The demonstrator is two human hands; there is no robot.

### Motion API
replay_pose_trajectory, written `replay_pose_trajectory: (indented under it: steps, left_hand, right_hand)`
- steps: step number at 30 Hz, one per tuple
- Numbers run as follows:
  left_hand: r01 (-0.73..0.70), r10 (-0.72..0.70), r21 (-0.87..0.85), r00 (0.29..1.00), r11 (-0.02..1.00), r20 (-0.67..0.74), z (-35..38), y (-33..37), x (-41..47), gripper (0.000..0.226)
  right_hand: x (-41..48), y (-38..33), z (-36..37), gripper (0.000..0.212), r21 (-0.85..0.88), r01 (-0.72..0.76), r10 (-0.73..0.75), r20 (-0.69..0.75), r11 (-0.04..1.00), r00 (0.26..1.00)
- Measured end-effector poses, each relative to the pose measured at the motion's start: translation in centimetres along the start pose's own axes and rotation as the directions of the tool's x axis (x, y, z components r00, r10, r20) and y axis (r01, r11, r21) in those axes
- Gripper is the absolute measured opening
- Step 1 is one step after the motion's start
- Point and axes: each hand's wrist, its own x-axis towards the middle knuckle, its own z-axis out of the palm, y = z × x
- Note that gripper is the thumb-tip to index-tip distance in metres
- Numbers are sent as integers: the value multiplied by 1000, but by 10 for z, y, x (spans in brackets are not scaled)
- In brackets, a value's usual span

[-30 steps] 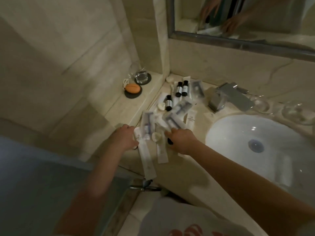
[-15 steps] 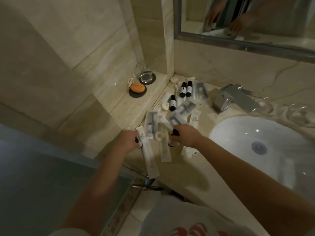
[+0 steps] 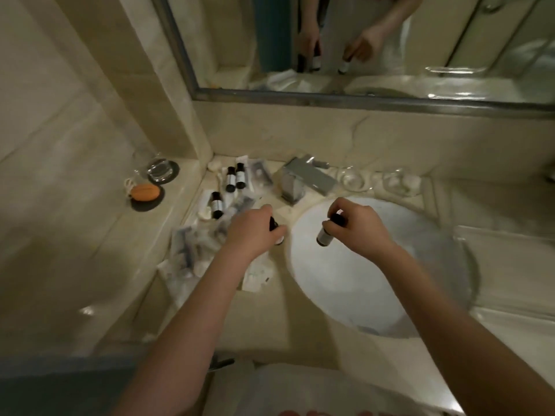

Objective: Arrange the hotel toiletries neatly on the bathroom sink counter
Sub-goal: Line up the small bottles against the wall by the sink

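Note:
My left hand (image 3: 250,232) grips a small dark-capped bottle (image 3: 277,235) above the counter, just left of the basin. My right hand (image 3: 359,229) holds another small bottle (image 3: 326,234) by its black cap over the white sink basin (image 3: 360,280). A loose heap of white sachets and packets (image 3: 192,250) lies on the beige counter (image 3: 270,325) left of my left hand. Three more small bottles lie farther back: one (image 3: 216,205) alone and a pair (image 3: 235,177) near the wall corner.
A chrome faucet (image 3: 303,181) stands behind the basin, with two clear glass dishes (image 3: 351,180) to its right. On the left ledge sit a drinking glass (image 3: 156,166) and an orange soap (image 3: 144,192) on dark coasters. A mirror (image 3: 360,40) hangs above.
Both hands have lifted out of the sachet pile and moved right, each now holding a small bottle. The view has swung right and up toward the basin and mirror.

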Motion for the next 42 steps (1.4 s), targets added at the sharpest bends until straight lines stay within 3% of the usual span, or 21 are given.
replay_pose_trajectory:
  steps: [5,12,24,28,33,38,42]
  left_hand:
    - [-148,147,-65,989,987,-8,22,92,27,35]
    - [-348,353,-75,933,935,76,51,204,71,32]
    - [-501,464,155,857,851,223,96,363,147,34]
    - [-533,478,256,842,806,248,110,393,170,32]
    - [-530,458,246,839,812,295,129,406,185,37]
    - [-513,443,231,846,826,296,130,406,187,43]
    - [-477,413,196,862,857,293,116,403,187,52]
  right_hand:
    - [-19,64,-55,7,89,-101,117,-201,991,973]
    - [-32,152,-132,15,42,-247,247,-334,968,910]
    - [5,279,-230,15,-61,-332,305,-269,941,914]
    - [26,306,-248,21,-147,-296,263,-210,944,942]
    - [40,322,-254,27,-140,-263,244,-138,955,960]
    - [40,324,-250,40,-102,-253,235,-164,962,958]
    - [30,320,-253,53,-62,-323,294,-280,944,914]
